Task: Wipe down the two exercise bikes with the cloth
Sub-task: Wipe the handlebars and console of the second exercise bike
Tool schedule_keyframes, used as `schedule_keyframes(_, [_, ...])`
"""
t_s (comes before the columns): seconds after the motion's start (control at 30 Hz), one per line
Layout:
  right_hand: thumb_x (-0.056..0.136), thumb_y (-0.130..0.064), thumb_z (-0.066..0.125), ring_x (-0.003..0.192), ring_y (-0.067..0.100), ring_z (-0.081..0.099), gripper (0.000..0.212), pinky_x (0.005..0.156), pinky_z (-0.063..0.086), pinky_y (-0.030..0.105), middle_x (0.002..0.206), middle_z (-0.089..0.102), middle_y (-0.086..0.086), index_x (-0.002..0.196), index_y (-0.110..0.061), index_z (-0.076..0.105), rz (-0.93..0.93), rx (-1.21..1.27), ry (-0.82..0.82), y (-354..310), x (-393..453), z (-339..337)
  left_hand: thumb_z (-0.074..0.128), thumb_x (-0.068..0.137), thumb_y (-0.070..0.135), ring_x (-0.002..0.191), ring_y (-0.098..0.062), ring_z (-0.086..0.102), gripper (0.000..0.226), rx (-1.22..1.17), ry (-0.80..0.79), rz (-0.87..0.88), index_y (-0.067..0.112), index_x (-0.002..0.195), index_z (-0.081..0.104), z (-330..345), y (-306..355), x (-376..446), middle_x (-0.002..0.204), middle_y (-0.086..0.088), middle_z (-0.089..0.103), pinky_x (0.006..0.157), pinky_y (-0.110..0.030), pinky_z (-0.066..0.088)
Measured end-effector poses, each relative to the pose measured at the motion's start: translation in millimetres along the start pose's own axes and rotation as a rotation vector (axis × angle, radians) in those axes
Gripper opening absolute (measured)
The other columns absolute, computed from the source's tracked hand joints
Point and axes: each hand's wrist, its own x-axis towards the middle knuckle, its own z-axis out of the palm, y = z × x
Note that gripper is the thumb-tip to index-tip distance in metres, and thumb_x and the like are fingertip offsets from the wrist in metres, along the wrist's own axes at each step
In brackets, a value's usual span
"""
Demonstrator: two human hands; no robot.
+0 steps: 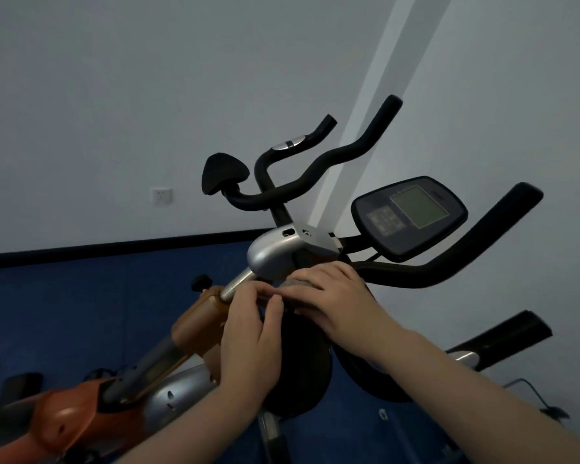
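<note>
At lower left of the frame, the orange frame (81, 410) of the near exercise bike (195, 326) was seen rising toward centre, where its silver stem (238, 283) was gripped by the left hand (248, 333), fingers curled narrow, apparently to steady it. Just right of centre, the grey cloth (297, 283) was pressed under the flattened right hand (335, 299) against the bar below the silver housing (275, 252), seemingly for wiping; the console (409, 216) and second handlebars (318, 165) were left untouched at upper right.

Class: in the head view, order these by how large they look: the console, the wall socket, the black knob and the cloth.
1. console
2. cloth, mostly hidden under the right hand, so unsure
3. black knob, similar to the socket
4. wall socket
</note>
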Motion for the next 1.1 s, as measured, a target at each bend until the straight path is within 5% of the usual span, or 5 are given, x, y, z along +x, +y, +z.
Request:
schedule_keyframes(0.17, [0.087,-0.021,0.065,0.097,0.024,0.057,0.034,0.082,0.04,0.034,0.109,0.063,0.007,0.121,-0.024,0.066,-0.086,-0.042,-0.088,19,9,-27,0.045,0.085,0.043,0.092,-0.001,0.056,0.009,0.021,-0.1,0.006,0.044,0.093,0.049,-6,2,9,0.094,0.019,0.055,0.08,-0.034,0.049])
schedule_keyframes(0.33, [0.085,-0.007,0.068,0.086,0.024,0.053,0.017,0.075,0.048,0.04,0.094,0.063,0.011,0.101,-0.006,0.072,0.039,0.022,0.136,28,0,-34,0.042,0.085,0.042,0.087,-0.004,0.057,0.013,-0.019,-0.106,-0.061,0.042,0.094,0.05,-12,-4,15,0.09,0.015,0.056,0.078,-0.035,0.049])
schedule_keyframes(0.57, [0.089,-0.011,0.059,0.092,0.025,0.055,0.021,0.082,0.047,0.036,0.101,0.063,0.012,0.105,-0.01,0.073,-0.131,0.17,-0.12,0,16,-26,0.04,0.088,0.041,0.086,-0.002,0.057,0.015,-0.074,-0.084,-0.061,0.034,0.092,0.052,-9,-7,11,0.091,0.019,0.057,0.071,-0.026,0.042])
schedule_keyframes(0.8, [0.092,-0.02,0.055,0.094,0.026,0.055,0.027,0.078,0.049,0.041,0.105,0.06,0.012,0.114,-0.016,0.069,-0.002,0.129,0.014,-5,3,-17,0.039,0.088,0.041,0.086,-0.001,0.056,0.013,-0.05,-0.075,-0.061,0.038,0.093,0.051,-7,-5,10,0.091,0.022,0.056,0.071,-0.028,0.042])
schedule_keyframes(1.1, [0.09,-0.017,0.061,0.088,0.024,0.056,0.025,0.07,0.05,0.037,0.1,0.057,0.007,0.113,-0.017,0.07,0.415,-0.037,0.287,33,-33,-50,0.053,0.09,0.029,0.103,0.004,0.051,0.025,0.239,-0.351,0.172,0.039,0.113,0.049,-1,31,36,0.111,0.019,0.054,0.087,-0.023,0.044])
